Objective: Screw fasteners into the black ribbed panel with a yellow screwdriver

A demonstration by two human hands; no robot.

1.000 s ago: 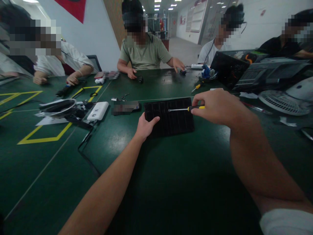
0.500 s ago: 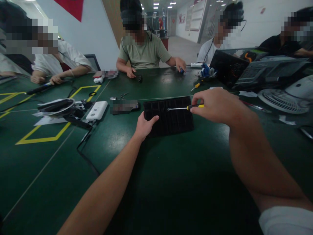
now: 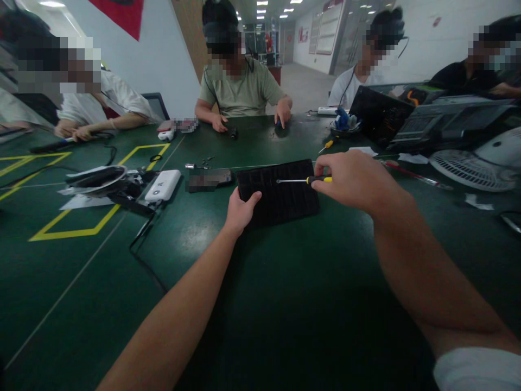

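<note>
Holding one black panel by its left edge in the left hand, thumb on top, over the green tabletop. Gripping one screwdriver in the right hand, tip above the panel, contact unclear. Farther out, one yellow-handled screwdriver, one white fan, glossy surface, yellow tape; beyond, at least four co-workers, pale walls.

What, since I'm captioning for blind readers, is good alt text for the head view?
The right grip holds a screwdriver over a flat black panel held by the left grip. Other people are across the green table.
</note>
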